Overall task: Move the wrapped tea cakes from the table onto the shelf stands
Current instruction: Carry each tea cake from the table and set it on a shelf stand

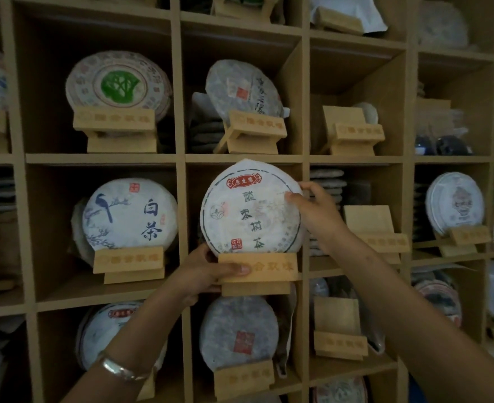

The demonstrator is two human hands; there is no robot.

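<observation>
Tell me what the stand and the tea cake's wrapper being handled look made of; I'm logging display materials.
The stand looks like pale unfinished wood: matte, flat-cut slabs with engraved characters. The tea cake wrapper looks like thin white paper: matte, printed, slightly creased at its edge. The left hand grips the stand; the right hand pinches the cake.

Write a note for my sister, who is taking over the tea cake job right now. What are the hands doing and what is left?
Left hand: grips the wooden stand in the middle cubby, thumb across its front.
Right hand: pinches the right edge of the wrapped tea cake.
The cake stands upright in that stand, which juts past the shelf edge.
Done: this cake is on its stand; the cubbies to the left, above and below also show cakes on stands.
Left: let go once it sits steady. Empty stands wait one cubby right, above that and below it. The table is out of view, so the number of cakes left is unknown.
</observation>
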